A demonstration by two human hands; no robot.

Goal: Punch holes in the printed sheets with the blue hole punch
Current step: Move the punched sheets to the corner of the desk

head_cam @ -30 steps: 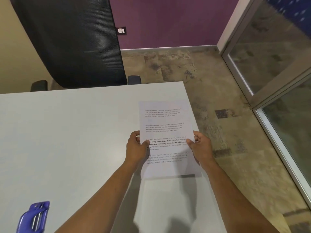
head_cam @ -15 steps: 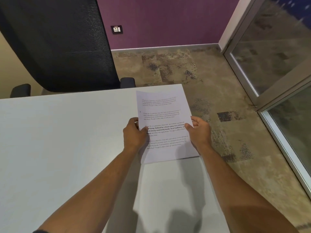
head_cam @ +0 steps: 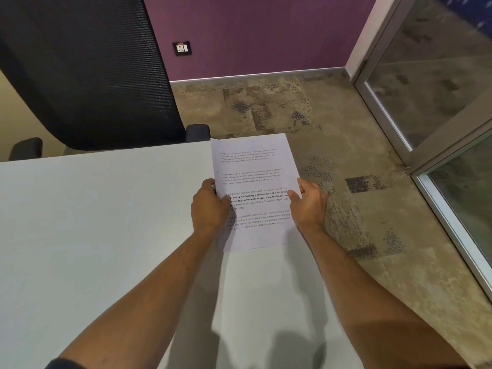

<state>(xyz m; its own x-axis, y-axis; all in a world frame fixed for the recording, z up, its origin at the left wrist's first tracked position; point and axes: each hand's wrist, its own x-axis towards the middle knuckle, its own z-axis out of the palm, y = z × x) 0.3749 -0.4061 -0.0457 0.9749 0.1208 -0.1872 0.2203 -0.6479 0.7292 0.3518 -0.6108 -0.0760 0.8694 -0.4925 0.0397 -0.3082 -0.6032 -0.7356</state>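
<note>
I hold the printed sheets (head_cam: 253, 166), white pages with paragraphs of black text, above the far right corner of the grey table (head_cam: 93, 222). My left hand (head_cam: 209, 206) grips their left edge with the thumb on top. My right hand (head_cam: 310, 203) grips the right edge the same way. A small punched hole shows near the left margin of the top page. The blue hole punch is out of view.
A black mesh office chair (head_cam: 87, 73) stands behind the table's far edge. Patterned brown carpet (head_cam: 306, 115) lies to the right of the table. A glass partition with a metal frame (head_cam: 426, 129) runs along the right side, and a purple wall with a socket (head_cam: 182, 48) is beyond.
The sheets have moved away from me toward the table's far corner with both hands on them. The view has tilted up, and the blue hole punch at the lower left has left the frame.
</note>
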